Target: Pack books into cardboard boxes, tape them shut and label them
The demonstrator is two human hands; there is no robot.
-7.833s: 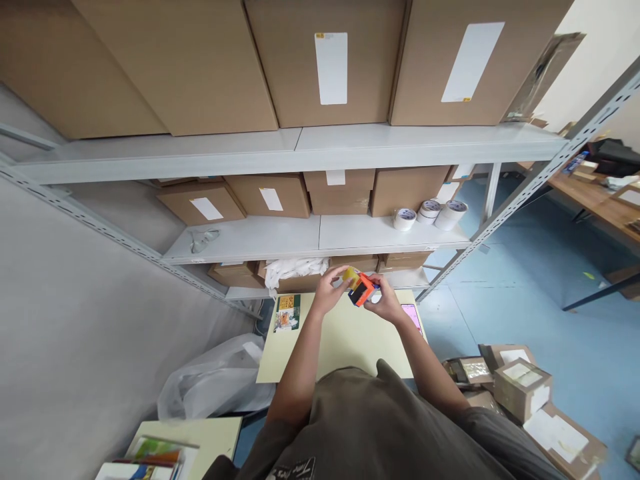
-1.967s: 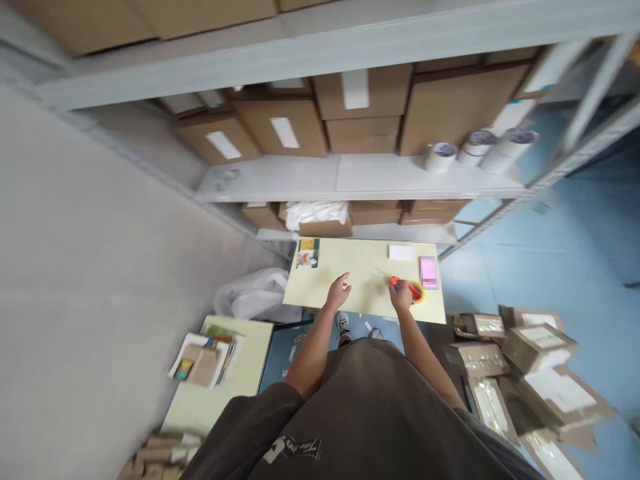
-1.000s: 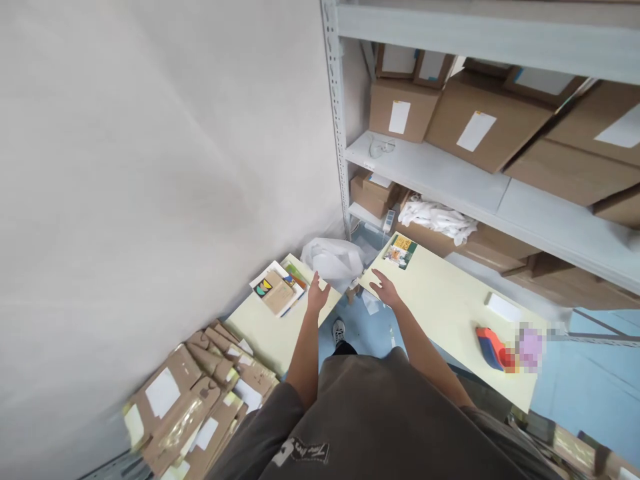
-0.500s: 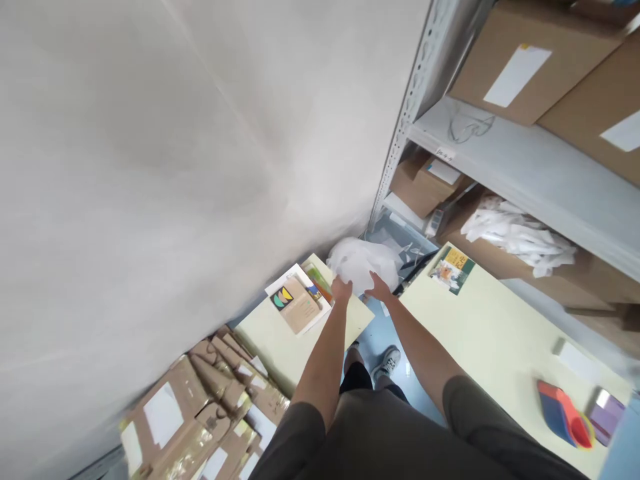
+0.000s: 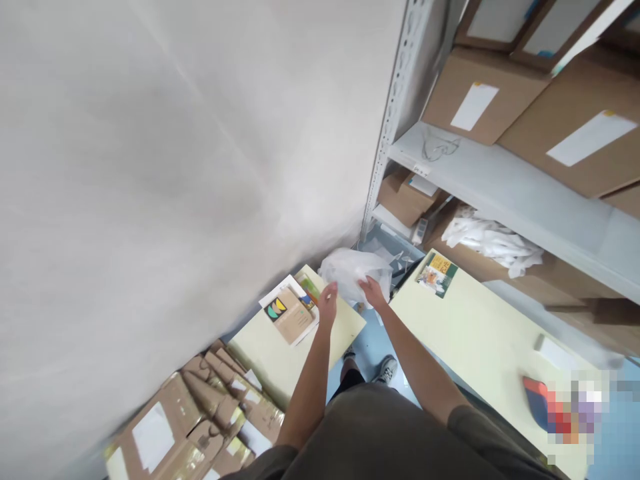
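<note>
A crumpled, translucent white plastic bag [image 5: 345, 268] lies between the two pale tables, close to the wall. My left hand [image 5: 328, 300] is at the bag's near left side, its fingers partly curled; whether it grips any plastic is unclear. On the bag's right side, my right hand [image 5: 371, 292] has its fingers closed on the plastic. Beside my left hand, a brown booklet [image 5: 293, 319] with a coloured logo rests on white sheets and a green picture card [image 5: 309, 288], on the left table [image 5: 265, 357].
Wrapped cardboard parcels [image 5: 155, 437] are piled at the lower left. The right table [image 5: 480, 333] carries a green and yellow card [image 5: 437, 273] and a red and blue object [image 5: 537, 403]. Shelving [image 5: 525, 197] with cartons stands at the right, with a blue bin [image 5: 395, 240] below.
The view has shifted. My left hand has drawn slightly away from the bag and turned, and my right hand has moved from spread fingers to closed ones on the plastic.
</note>
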